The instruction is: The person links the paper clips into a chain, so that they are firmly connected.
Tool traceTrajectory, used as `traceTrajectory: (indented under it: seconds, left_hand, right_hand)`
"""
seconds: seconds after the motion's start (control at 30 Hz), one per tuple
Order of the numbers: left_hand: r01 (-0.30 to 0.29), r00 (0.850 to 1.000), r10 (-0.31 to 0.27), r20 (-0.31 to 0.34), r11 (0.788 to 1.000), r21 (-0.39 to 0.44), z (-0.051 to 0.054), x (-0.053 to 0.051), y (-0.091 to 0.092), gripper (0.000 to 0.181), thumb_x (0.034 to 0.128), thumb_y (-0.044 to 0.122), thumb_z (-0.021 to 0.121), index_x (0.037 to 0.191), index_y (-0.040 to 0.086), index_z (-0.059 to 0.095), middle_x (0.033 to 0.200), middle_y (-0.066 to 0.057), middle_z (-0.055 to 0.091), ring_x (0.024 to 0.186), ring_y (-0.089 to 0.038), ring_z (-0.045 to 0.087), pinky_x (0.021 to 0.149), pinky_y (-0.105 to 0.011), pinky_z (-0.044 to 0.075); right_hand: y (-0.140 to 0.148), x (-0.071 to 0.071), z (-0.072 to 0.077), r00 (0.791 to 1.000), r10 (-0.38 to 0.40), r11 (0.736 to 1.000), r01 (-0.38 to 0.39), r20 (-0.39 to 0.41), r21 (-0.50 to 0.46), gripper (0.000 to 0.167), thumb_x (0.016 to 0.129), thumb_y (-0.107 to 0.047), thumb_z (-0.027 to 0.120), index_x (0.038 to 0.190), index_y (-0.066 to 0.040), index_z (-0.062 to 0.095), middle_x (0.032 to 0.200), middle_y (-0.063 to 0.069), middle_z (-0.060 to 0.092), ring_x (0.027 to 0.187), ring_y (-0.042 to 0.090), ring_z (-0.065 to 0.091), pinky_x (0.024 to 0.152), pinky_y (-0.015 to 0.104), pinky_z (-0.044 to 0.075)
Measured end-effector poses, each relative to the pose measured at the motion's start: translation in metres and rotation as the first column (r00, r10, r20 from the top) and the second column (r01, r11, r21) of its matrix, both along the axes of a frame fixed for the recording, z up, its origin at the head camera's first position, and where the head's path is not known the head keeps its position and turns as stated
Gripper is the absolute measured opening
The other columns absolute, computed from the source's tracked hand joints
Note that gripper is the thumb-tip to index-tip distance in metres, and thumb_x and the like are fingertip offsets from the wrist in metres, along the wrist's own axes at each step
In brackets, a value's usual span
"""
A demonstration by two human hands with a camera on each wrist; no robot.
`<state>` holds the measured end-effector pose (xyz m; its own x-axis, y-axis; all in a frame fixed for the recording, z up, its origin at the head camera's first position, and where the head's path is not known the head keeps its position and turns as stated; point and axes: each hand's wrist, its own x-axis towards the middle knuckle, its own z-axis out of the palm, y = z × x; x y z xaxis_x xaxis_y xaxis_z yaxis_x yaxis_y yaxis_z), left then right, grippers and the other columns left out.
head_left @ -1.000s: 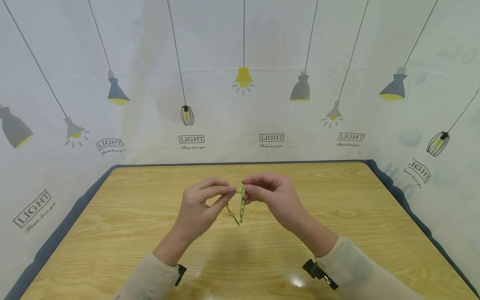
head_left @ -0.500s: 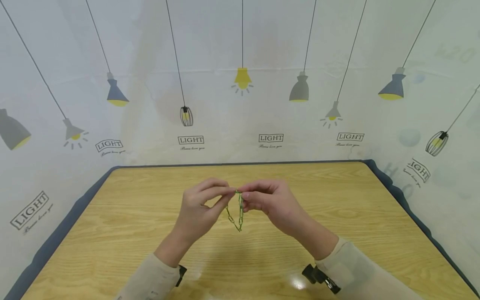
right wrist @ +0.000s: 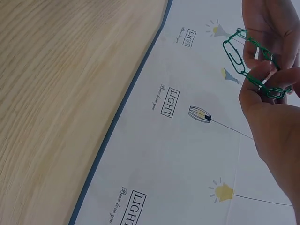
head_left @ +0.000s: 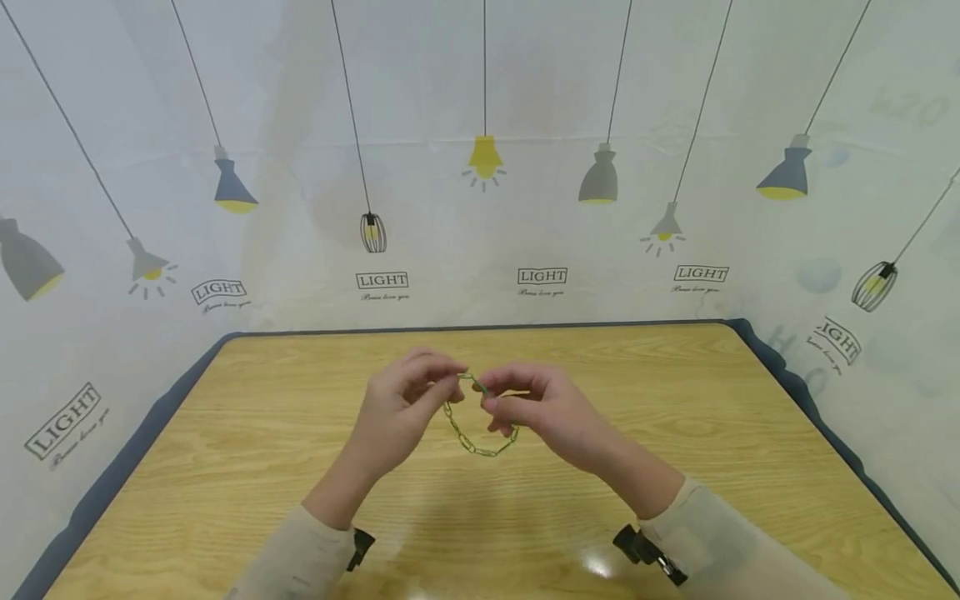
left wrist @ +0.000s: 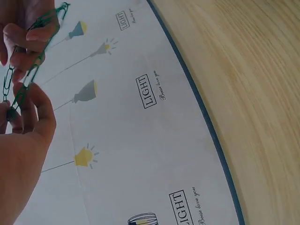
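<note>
A chain of linked green paper clips (head_left: 483, 452) hangs as a loop between my two hands, above the table. My left hand (head_left: 401, 412) pinches one part of it between thumb and fingers. Opposite, my right hand (head_left: 558, 417) grips the chain with thumb and forefinger, its other fingers bent beneath. A short stretch of clips spans the small gap between the fingertips, while the rest droops below in a curve. In the right wrist view, individual paper clips (right wrist: 240, 71) show clearly beside the right hand (right wrist: 269, 117). Fingers hide some of the links.
Beneath the hands lies a wood-grain table (head_left: 480, 533) with a dark blue edge. A white backdrop (head_left: 450, 83) printed with hanging lamps rises along its back and sides. Black straps (head_left: 648, 554) sit at the wrists over pale sleeves.
The fingertips have moved slightly apart. The paper clip chain has spread from a narrow V into a wide rounded loop, its right side now reaching under the right hand.
</note>
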<state>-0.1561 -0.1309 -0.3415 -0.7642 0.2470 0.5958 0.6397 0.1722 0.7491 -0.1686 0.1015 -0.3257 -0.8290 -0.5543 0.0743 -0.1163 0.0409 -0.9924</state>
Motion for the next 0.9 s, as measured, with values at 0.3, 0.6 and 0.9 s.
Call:
traceTrajectory:
  seconds: [0.3,0.6,0.9]
  left_hand:
    - [0.208,0.863,-0.197,0.465,0.978,0.029,0.001,-0.008,-0.014,0.028,0.1088,0.016,0.062,0.135,0.008,0.065,0.110,-0.008,0.061,0.082,-0.017,0.067,0.082,-0.038,0.065]
    - [0.279,0.802,-0.179,0.571,0.956,-0.093,-0.008,-0.017,-0.014,0.024,0.1050,0.007,0.064,0.129,0.006,0.063,0.113,-0.008,0.061,0.089,-0.019,0.066,0.078,-0.031,0.058]
    - [0.170,0.833,-0.024,0.552,0.962,-0.215,-0.010,-0.017,-0.004,0.024,0.1069,0.003,0.050,0.099,0.007,0.072,0.101,-0.010,0.067,0.085,-0.024,0.065,0.084,-0.038,0.060]
  right_hand:
    - [0.019,-0.012,-0.005,0.994,-0.107,0.994,0.106,0.027,0.017,0.025,0.109,-0.015,0.060,0.124,0.004,0.065,0.099,0.002,0.065,0.081,0.015,0.072,0.090,0.037,0.065]
    - [0.026,-0.013,-0.013,0.992,-0.112,0.994,0.112,0.052,0.009,0.022,0.109,-0.014,0.060,0.120,0.005,0.064,0.095,0.005,0.064,0.078,0.016,0.066,0.086,0.040,0.066]
    - [0.026,-0.015,-0.024,0.987,-0.158,0.981,0.159,-0.019,0.112,0.019,0.109,-0.007,0.056,0.121,0.002,0.068,0.100,0.009,0.063,0.081,0.018,0.062,0.068,0.035,0.065]
